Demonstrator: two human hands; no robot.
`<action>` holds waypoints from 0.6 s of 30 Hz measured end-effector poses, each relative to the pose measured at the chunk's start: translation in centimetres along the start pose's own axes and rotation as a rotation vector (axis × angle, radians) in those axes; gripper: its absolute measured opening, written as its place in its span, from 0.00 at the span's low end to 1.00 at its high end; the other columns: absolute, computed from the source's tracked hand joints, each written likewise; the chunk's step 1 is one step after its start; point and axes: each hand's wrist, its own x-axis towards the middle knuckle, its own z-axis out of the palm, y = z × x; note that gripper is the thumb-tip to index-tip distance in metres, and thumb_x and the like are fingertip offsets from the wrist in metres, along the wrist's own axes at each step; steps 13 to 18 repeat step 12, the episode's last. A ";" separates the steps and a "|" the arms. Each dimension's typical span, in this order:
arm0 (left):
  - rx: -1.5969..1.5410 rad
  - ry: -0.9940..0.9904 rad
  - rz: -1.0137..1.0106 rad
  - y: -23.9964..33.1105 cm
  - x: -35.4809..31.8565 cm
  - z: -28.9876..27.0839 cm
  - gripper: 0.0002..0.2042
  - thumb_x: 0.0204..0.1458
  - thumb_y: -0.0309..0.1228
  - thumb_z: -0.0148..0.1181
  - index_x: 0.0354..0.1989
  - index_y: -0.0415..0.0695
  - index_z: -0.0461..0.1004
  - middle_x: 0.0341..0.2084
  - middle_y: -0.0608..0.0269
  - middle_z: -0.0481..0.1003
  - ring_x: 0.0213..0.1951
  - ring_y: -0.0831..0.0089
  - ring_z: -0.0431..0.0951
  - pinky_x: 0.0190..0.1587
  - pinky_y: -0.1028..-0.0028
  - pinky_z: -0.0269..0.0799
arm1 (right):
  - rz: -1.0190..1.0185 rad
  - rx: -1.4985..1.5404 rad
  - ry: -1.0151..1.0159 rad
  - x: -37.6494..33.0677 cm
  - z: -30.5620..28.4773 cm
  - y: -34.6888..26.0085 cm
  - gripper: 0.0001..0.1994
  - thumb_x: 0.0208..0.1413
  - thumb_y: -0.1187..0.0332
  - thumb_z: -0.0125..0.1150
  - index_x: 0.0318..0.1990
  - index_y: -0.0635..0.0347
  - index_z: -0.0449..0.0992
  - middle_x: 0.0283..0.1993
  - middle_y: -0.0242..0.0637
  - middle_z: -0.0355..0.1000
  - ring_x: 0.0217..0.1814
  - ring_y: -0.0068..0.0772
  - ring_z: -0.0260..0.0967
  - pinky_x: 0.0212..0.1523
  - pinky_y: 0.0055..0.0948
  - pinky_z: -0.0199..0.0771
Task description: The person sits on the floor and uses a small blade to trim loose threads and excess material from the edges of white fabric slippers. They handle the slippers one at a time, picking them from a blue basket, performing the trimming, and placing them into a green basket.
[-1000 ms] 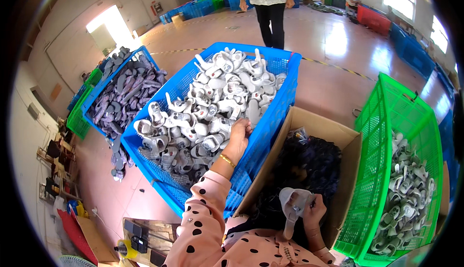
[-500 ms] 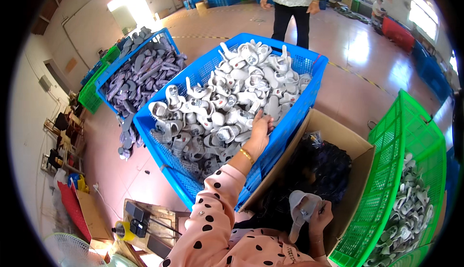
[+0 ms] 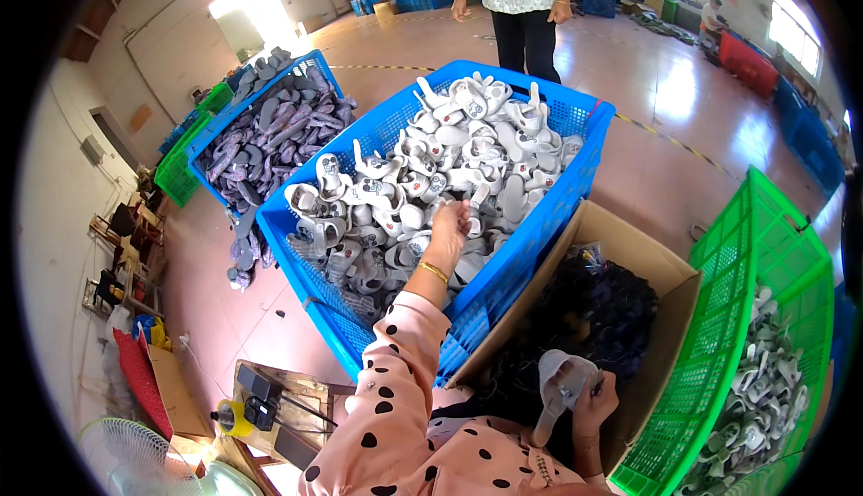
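A big blue plastic crate holds a heap of pale grey-white shoes with straps; some carry small prints. My left hand is down among them, fingers curled in and touching the pile; what they grip is hidden. Close to my body, my right hand is closed on one pale shoe, its strap hanging down. Something small and dark shows at the right fingers, too small to name.
Right of the crate stands a cardboard box with dark material, then a green crate of pale pieces. Purple-grey soles fill another blue crate behind left. A person stands beyond. A wooden stand is at lower left.
My left hand has moved left and slightly nearer within the pile, and its fingers have curled in. My right hand keeps the shoe in place. The standing person appears shifted left.
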 end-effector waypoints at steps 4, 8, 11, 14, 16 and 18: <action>-0.005 0.238 0.003 0.6 3.2 -5.7 0.31 0.52 0.30 0.53 0.66 0.58 0.52 0.33 0.71 0.77 0.30 0.77 0.70 0.33 0.65 0.61 | 0.022 0.056 -0.032 0.0 0.2 -0.1 0.05 0.55 0.70 0.57 0.32 0.60 0.69 0.20 0.41 0.64 0.18 0.38 0.64 0.21 0.32 0.63; 0.136 0.309 0.063 -3.1 4.3 -5.9 0.46 0.44 0.24 0.57 0.73 0.57 0.39 0.41 0.60 0.73 0.35 0.71 0.70 0.35 0.63 0.60 | 0.016 0.026 0.008 0.1 -0.2 1.0 0.06 0.57 0.69 0.57 0.32 0.61 0.69 0.21 0.39 0.63 0.19 0.33 0.61 0.22 0.30 0.63; 0.289 0.460 0.151 -4.7 11.1 -13.5 0.44 0.43 0.23 0.58 0.72 0.52 0.45 0.55 0.54 0.66 0.44 0.70 0.72 0.45 0.60 0.67 | 0.062 0.091 -0.032 -0.5 0.7 0.8 0.07 0.56 0.69 0.58 0.32 0.62 0.69 0.21 0.37 0.63 0.20 0.30 0.61 0.23 0.29 0.63; 0.142 0.403 0.123 -7.0 12.6 -12.5 0.45 0.43 0.24 0.59 0.72 0.53 0.43 0.61 0.52 0.62 0.56 0.68 0.67 0.55 0.60 0.63 | 0.065 0.116 -0.011 -0.4 0.7 1.2 0.07 0.54 0.69 0.60 0.32 0.61 0.69 0.22 0.38 0.65 0.19 0.34 0.62 0.21 0.32 0.63; 0.142 0.403 0.123 -7.0 12.6 -12.5 0.45 0.43 0.24 0.59 0.72 0.53 0.43 0.61 0.52 0.62 0.56 0.68 0.67 0.55 0.60 0.63 | 0.065 0.116 -0.011 -0.4 0.7 1.2 0.07 0.54 0.69 0.60 0.32 0.61 0.69 0.22 0.38 0.65 0.19 0.34 0.62 0.21 0.32 0.63; 0.142 0.403 0.123 -7.0 12.6 -12.5 0.45 0.43 0.24 0.59 0.72 0.53 0.43 0.61 0.52 0.62 0.56 0.68 0.67 0.55 0.60 0.63 | 0.065 0.116 -0.011 -0.4 0.7 1.2 0.07 0.54 0.69 0.60 0.32 0.61 0.69 0.22 0.38 0.65 0.19 0.34 0.62 0.21 0.32 0.63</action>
